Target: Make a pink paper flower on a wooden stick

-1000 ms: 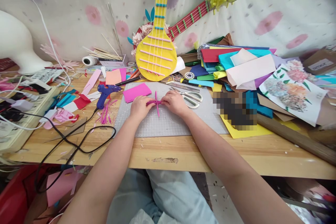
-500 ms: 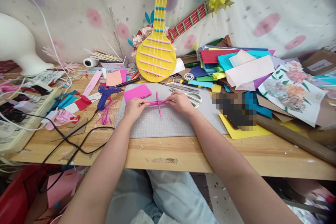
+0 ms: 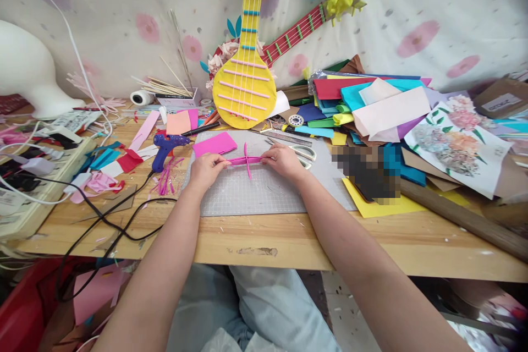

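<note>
A cross-shaped piece of pink paper strips (image 3: 247,160) is stretched between my two hands over the grey cutting mat (image 3: 256,198). My left hand (image 3: 209,172) pinches its left end between thumb and fingers. The opposite end is pinched by my right hand (image 3: 284,161). One strip runs sideways from hand to hand, and a second crosses it near the middle. Behind my left hand lies a folded pink sheet (image 3: 215,144). White-handled scissors (image 3: 307,157) rest beside my right hand, which partly covers them.
A blue glue gun (image 3: 165,149) stands left of the mat, its black cord trailing. Pink shreds (image 3: 168,176) lie beside it. A yellow paper lute (image 3: 245,93) leans at the back. Colourful paper sheets (image 3: 371,102) pile up right, near a wooden rod (image 3: 457,217). A power strip (image 3: 45,192) sits far left.
My left hand has shifted slightly left, and the crosswise strip has turned a little, appearing narrower. Both hands keep their pinch on the ends.
</note>
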`<action>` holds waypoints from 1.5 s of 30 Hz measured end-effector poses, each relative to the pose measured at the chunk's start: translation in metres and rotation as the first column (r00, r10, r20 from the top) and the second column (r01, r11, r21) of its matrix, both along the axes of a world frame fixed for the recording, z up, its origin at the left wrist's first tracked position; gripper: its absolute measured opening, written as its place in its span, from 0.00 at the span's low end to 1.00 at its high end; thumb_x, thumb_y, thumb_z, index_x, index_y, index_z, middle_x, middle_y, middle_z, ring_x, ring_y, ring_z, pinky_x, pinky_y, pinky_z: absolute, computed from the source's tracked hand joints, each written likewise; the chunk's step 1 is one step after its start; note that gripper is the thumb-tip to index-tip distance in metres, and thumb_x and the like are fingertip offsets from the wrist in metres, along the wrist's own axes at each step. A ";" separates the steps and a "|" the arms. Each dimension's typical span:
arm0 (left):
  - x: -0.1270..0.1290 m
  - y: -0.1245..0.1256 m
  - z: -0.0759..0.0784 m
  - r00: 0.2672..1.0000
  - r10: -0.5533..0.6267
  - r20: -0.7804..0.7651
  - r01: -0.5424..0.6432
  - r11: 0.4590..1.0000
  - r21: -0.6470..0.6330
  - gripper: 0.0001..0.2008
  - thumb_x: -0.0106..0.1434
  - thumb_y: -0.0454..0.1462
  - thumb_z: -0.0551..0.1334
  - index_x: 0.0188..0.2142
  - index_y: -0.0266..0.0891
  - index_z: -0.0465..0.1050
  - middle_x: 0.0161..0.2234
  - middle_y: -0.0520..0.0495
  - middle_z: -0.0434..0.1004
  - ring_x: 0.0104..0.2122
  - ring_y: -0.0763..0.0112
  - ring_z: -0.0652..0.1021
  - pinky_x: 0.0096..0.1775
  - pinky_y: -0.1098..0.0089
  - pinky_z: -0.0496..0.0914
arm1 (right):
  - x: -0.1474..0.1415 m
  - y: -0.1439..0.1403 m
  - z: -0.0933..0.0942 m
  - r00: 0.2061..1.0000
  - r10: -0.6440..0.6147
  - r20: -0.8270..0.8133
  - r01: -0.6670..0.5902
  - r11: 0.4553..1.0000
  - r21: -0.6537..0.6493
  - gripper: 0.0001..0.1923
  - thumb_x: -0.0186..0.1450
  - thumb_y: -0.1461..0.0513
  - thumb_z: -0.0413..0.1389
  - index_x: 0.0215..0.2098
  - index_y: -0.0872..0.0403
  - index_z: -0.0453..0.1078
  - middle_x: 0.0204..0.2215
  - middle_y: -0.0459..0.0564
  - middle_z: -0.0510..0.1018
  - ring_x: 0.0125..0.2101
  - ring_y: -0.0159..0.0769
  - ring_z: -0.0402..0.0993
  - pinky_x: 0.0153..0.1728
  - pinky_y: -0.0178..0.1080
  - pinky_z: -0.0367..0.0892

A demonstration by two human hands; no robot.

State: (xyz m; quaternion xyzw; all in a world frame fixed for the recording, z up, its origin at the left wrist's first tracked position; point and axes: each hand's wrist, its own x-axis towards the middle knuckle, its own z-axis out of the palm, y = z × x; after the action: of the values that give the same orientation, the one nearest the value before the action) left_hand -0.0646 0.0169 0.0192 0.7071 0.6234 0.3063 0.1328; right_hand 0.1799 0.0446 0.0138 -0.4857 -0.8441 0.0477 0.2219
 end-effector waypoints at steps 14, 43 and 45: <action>0.015 -0.001 -0.013 0.977 -0.079 -0.197 0.134 0.949 0.287 0.32 0.49 0.44 0.65 0.53 0.39 0.60 0.51 0.41 0.66 0.51 0.57 0.65 0.53 0.57 0.58 | -0.009 -0.003 -0.005 0.995 0.089 -0.041 -0.089 0.996 0.009 0.11 0.63 0.58 0.50 0.37 0.52 0.74 0.34 0.48 0.77 0.39 0.36 0.67 0.40 0.37 0.61; 0.031 0.006 -0.009 0.964 -0.168 -0.209 0.198 0.971 0.133 0.06 0.56 0.40 0.60 0.32 0.44 0.75 0.35 0.50 0.77 0.41 0.66 0.73 0.56 0.57 0.52 | -0.031 -0.006 0.002 0.995 0.086 0.046 -0.089 0.994 0.066 0.10 0.62 0.59 0.53 0.34 0.54 0.74 0.30 0.50 0.76 0.37 0.37 0.64 0.40 0.39 0.55; 0.030 0.007 -0.010 0.965 -0.152 -0.213 0.182 0.974 0.133 0.05 0.55 0.40 0.61 0.30 0.44 0.75 0.33 0.50 0.77 0.39 0.67 0.73 0.56 0.57 0.53 | -0.028 -0.004 0.001 0.996 0.091 0.017 -0.092 0.994 0.052 0.10 0.61 0.58 0.53 0.35 0.53 0.74 0.31 0.50 0.77 0.37 0.37 0.64 0.41 0.39 0.55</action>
State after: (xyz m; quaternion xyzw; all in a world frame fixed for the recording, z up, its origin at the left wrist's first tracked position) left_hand -0.0351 0.0243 0.0096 0.7925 0.5466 0.2674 0.0405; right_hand 0.1522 0.0401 0.0144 -0.4407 -0.8681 0.0320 0.2263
